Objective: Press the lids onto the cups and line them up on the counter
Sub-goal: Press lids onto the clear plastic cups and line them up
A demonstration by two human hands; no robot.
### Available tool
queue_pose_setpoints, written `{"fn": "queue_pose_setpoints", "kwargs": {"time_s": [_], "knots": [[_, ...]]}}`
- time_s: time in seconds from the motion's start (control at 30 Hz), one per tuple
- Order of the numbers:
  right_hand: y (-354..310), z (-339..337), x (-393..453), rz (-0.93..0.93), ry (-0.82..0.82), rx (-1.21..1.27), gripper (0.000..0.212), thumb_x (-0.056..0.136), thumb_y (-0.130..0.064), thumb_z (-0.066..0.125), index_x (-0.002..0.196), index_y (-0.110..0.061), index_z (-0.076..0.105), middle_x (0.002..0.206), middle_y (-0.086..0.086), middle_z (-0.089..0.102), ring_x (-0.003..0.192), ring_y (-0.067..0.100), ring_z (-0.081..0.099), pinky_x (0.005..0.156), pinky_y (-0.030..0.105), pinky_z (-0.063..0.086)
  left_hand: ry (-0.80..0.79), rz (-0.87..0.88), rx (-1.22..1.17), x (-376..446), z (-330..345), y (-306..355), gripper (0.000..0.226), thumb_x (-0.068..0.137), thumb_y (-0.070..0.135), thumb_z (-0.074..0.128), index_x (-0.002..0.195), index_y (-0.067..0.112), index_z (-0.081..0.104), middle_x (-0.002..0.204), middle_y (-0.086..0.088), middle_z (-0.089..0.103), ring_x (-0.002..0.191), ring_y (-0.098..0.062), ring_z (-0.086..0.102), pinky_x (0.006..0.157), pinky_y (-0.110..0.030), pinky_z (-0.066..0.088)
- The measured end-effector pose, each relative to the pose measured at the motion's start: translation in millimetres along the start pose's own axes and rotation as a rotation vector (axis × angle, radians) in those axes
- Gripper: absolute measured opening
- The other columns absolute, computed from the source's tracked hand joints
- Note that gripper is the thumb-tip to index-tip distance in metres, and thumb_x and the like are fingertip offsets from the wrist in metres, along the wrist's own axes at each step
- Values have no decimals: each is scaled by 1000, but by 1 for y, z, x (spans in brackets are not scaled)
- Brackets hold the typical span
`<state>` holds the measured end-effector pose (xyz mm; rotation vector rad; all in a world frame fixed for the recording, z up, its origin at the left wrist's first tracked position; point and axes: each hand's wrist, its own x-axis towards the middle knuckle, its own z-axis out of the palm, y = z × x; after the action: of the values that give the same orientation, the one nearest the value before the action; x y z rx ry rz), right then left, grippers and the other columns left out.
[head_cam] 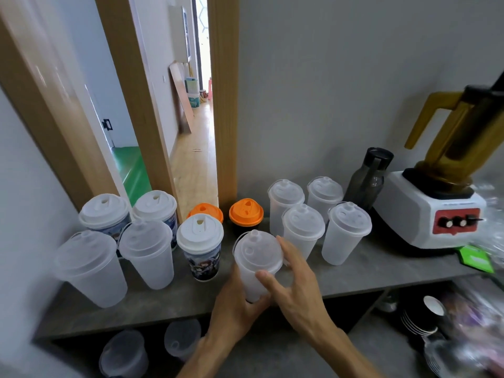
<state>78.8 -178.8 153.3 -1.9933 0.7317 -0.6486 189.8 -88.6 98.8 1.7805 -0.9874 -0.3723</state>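
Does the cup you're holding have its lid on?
Yes. A clear domed lid covers the frosted cup held in the left hand.

On the worktop (169,306), left cups (147,255) clustered at the left in two rows, right cups (302,230) right of centre, middle cup (255,271) between them at the front; bottle (366,186) behind right cups, blender (425,203) rightmost.
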Motion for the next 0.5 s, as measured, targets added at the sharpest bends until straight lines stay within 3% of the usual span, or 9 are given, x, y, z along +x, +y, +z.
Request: {"fn": "queue_pose_setpoints", "kwargs": {"time_s": [0.1,0.2,0.33,0.4,0.5], "knots": [[-5,4,-4,6,40,6,93,70,-80,66,147,-39,37,147,-22,45,136,1,42,113,38,43,51,19,-3,-5,7,4,64,80,66,64,135,51,35,129,46,43,123,21,40,92,3,31],[-10,19,-6,29,94,34,94,69,-75,71,148,-42,31,144,-24,43,133,-2,42,111,31,43,127,26,21,-10,16,1,52,88,59,55,135,38,46,131,28,54,125,9,48,101,-15,40],[-4,32,0,20,87,87,86,76,-73,69,145,-52,22,141,-33,41,133,-5,42,111,32,42,114,-16,68,-4,17,-2,60,86,71,41,134,34,44,130,16,56,125,-5,53,100,-25,44],[-2,29,0,12,70,112,89,77,-72,69,148,-49,21,144,-30,42,135,-3,42,113,34,42,33,7,8,1,11,1,67,86,69,51,142,34,39,140,19,50,132,-1,46,106,-30,43],[-9,19,-1,40,-18,124,100,73,-79,65,154,-46,14,151,-26,36,138,-3,38,116,32,36,-45,26,-48,2,4,2,72,84,48,71,145,37,34,143,26,46,133,5,42,106,-25,42]]}}
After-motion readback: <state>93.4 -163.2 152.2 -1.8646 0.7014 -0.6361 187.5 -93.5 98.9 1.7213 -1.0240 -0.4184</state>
